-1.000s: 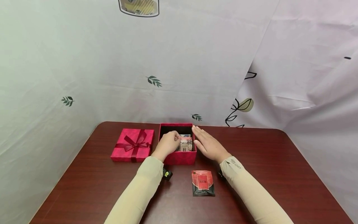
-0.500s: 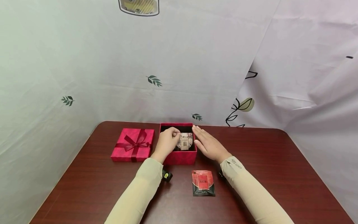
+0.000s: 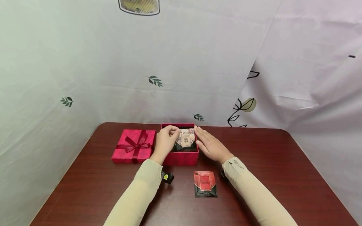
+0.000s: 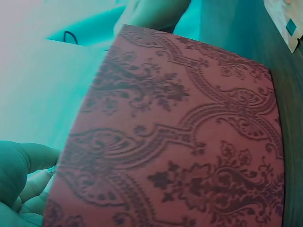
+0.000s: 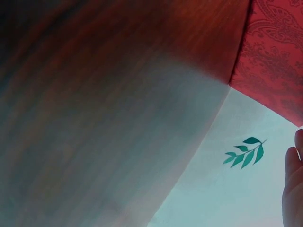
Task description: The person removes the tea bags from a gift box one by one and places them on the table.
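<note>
A red gift box (image 3: 181,159) stands uncovered at the back of the table, its walls covered in a dark scroll pattern. Over its opening, my left hand (image 3: 165,139) pinches the left edge of a floral sachet (image 3: 185,138) with a pale label and a dark lower end. The sachet leans at a slant inside the rim. Straight fingers of my right hand (image 3: 210,144) rest along the box's right wall. In the left wrist view the box's patterned side (image 4: 175,127) hides most of the inside, and what lies under the sachet is hidden.
A red lid (image 3: 134,146) with a dark red ribbon bow lies left of the box. Nearer the front, a red and black sachet (image 3: 205,184) lies flat on the brown table (image 3: 85,188). A white printed curtain (image 3: 181,69) hangs behind the table.
My left hand has drawn the floral sachet up and back out of the box's depth, and its label now shows fully. My right hand stays at the right wall.
</note>
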Action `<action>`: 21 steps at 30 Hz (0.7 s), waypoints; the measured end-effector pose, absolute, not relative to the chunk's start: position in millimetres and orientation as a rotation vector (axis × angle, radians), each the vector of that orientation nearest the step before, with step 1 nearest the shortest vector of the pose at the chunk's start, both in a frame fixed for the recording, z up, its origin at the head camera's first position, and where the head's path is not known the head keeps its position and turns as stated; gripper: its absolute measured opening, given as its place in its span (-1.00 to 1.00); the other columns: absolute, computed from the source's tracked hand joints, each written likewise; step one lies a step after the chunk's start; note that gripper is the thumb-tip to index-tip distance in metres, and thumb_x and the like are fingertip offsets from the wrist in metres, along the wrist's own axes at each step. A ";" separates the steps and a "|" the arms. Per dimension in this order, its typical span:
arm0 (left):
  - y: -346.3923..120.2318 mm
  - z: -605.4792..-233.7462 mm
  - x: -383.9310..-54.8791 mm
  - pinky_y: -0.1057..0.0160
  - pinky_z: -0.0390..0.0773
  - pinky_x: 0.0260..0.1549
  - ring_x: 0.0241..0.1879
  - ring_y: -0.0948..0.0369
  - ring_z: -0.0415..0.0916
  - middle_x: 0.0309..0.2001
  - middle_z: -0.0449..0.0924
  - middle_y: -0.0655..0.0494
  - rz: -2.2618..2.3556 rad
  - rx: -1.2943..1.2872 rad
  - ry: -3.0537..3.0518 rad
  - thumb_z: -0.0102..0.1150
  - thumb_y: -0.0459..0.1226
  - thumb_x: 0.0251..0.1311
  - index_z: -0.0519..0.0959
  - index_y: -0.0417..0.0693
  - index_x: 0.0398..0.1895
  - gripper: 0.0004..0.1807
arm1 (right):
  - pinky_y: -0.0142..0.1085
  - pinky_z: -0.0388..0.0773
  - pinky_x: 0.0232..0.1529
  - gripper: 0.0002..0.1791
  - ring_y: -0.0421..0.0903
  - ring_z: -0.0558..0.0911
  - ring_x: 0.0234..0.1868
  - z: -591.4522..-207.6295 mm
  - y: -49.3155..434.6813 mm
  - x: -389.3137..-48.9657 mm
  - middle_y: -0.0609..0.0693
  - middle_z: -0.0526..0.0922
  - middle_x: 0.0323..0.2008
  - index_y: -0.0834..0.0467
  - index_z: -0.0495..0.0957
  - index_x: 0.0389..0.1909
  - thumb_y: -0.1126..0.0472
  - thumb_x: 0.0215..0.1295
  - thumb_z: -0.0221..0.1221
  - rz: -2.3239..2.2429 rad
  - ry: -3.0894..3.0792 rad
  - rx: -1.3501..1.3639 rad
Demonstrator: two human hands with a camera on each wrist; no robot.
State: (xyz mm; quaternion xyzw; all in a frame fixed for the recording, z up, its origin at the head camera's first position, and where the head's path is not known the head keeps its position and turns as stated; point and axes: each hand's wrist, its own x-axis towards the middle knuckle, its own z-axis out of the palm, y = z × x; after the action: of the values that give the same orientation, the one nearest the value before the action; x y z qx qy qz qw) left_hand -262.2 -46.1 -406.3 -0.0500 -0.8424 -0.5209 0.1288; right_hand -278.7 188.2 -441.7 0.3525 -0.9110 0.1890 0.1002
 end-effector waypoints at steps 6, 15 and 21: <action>-52.5 -397.9 -259.2 0.18 0.62 -0.32 -0.39 0.17 0.65 -0.32 0.74 0.00 -1.568 -0.122 -2.393 0.27 -0.24 0.34 0.72 -0.13 -0.19 -0.85 | 0.01 0.10 0.51 -0.32 0.03 0.08 0.58 -440.9 188.4 -277.8 0.11 0.13 0.57 0.23 0.08 0.58 0.02 0.58 -0.07 0.560 -2.727 1.027; -68.7 -375.5 -246.6 0.20 0.72 -0.29 -0.36 0.21 0.66 -0.31 0.73 -0.06 -1.826 -0.112 -2.286 0.26 -0.25 0.36 0.71 -0.18 -0.14 -0.83 | -0.02 0.07 0.52 -0.34 0.06 0.10 0.58 -440.3 188.4 -278.5 0.12 0.13 0.56 0.27 0.12 0.56 0.06 0.57 -0.04 0.567 -2.709 1.043; -75.9 -369.1 -232.9 0.16 0.73 -0.24 -0.31 0.18 0.66 -0.27 0.75 -0.07 -1.919 -0.137 -2.332 0.29 -0.23 0.35 0.68 -0.19 -0.12 -0.80 | -0.01 0.08 0.52 -0.34 0.07 0.10 0.57 -440.4 188.0 -279.2 0.13 0.14 0.56 0.29 0.13 0.55 0.05 0.57 -0.05 0.559 -2.702 1.045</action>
State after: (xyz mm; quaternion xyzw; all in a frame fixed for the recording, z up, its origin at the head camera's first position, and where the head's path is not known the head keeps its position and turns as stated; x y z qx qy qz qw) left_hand -232.9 -75.9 -369.1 -0.0451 -0.7700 -0.6337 0.0594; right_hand -279.2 188.0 -440.4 0.3526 -0.9116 0.1885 0.0952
